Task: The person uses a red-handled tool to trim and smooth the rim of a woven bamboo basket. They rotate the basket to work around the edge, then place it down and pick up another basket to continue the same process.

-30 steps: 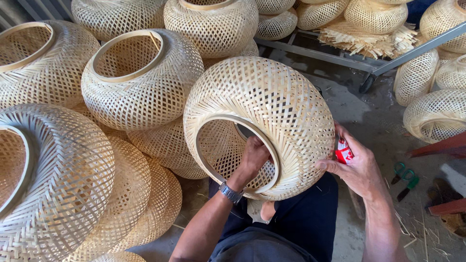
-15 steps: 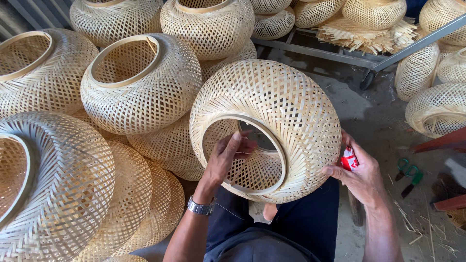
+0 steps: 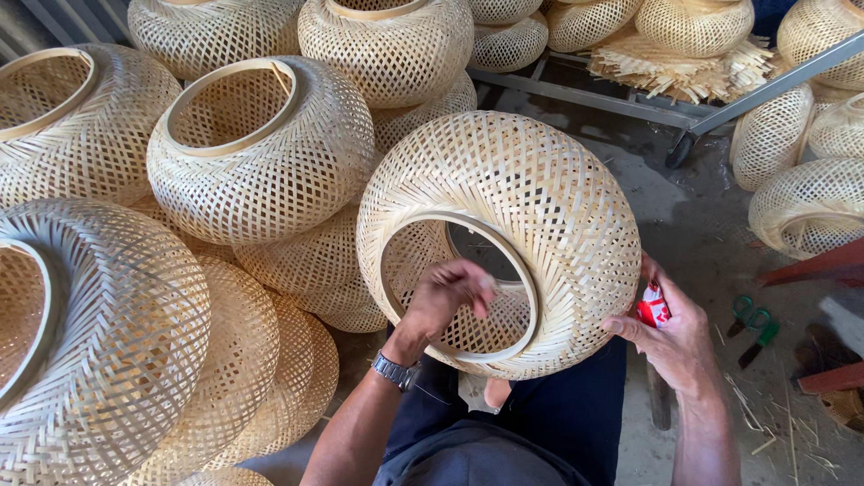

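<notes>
Round woven bamboo basket (image 3: 531, 193) is resting on the person's lap. Left hand (image 3: 447, 297) is curling loosely inside its ring opening. Right hand (image 3: 677, 337) is pressing its side, pinching a small red packet (image 3: 652, 306).

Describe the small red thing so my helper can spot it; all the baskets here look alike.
Find the round woven bamboo shade on the person's lap. At its right side the right hand pinches a small red and white packet against it, the only red among pale weave.
</notes>
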